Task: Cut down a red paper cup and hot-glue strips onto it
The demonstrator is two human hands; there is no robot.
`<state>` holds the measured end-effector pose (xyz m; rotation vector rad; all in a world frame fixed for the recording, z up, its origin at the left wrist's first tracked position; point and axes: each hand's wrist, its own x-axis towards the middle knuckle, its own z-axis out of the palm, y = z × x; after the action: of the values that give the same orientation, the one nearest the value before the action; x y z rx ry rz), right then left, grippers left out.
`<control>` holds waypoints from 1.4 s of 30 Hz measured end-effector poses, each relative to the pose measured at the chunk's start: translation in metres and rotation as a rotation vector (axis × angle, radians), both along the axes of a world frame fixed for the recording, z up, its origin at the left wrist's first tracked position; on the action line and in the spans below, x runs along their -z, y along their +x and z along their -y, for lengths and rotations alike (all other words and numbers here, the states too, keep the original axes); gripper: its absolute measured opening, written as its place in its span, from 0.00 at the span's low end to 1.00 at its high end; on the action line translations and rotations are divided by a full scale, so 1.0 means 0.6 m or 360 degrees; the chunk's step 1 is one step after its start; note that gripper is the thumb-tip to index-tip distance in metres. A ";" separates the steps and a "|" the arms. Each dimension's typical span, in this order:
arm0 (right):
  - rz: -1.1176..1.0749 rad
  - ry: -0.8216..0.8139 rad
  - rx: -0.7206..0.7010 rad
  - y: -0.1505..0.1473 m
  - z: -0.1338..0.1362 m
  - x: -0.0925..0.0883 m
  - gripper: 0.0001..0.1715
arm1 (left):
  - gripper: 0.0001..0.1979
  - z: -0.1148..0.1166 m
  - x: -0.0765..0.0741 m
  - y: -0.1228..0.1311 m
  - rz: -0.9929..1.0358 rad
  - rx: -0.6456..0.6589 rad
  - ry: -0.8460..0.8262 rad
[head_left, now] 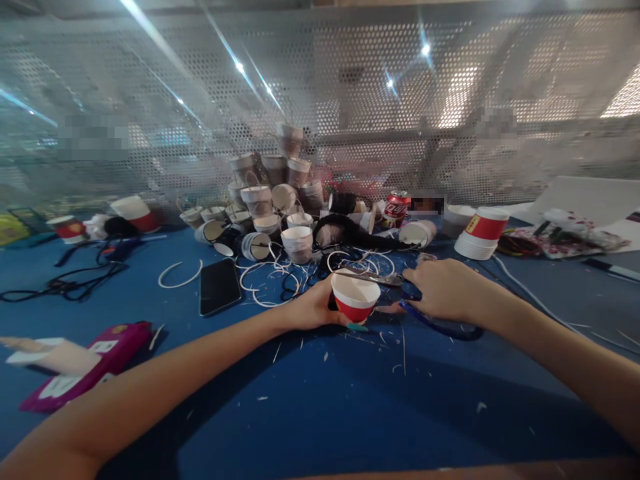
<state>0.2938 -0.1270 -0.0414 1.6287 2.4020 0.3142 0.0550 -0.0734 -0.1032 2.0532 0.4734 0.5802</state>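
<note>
My left hand (320, 303) is closed around the left side of a red and white paper cup (356, 300), its open mouth tipped upward just over the blue table. In my right hand (440, 287) are scissors with dark blue handles (440, 327), the fingers wrapped round the loops. The metal blades (373, 277) point left and lie across the cup's far rim. Whether they touch the paper I cannot tell. White curled strips (270, 277) and small scraps lie behind and around the cup.
Behind the strips stands a pile of wrapped cups (257, 200). A phone (220, 287) lies left of them. At the right are stacked red and white cups (483, 233) and a soda can (397, 208). A purple pouch (110, 353) sits near my left forearm. A perforated metal screen (350, 100) closes the back.
</note>
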 end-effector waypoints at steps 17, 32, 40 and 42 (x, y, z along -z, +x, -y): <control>-0.0113 0.0129 -0.0048 0.026 -0.013 -0.003 0.24 | 0.43 0.013 -0.002 0.003 0.0106 -0.0027 -0.0211; -0.0052 0.0115 0.0016 0.023 -0.012 0.002 0.25 | 0.36 0.008 0.001 -0.001 0.0055 0.0045 -0.0077; -0.0082 0.0024 0.0071 0.019 -0.007 -0.003 0.24 | 0.34 0.006 0.001 0.003 0.0071 0.0089 -0.0092; -0.0075 0.0014 0.0062 0.019 -0.006 -0.004 0.24 | 0.34 0.007 0.001 0.003 0.0082 0.0078 -0.0113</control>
<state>0.3051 -0.1232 -0.0389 1.7028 2.4028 0.2827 0.0568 -0.0775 -0.1039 1.9721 0.4065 0.5778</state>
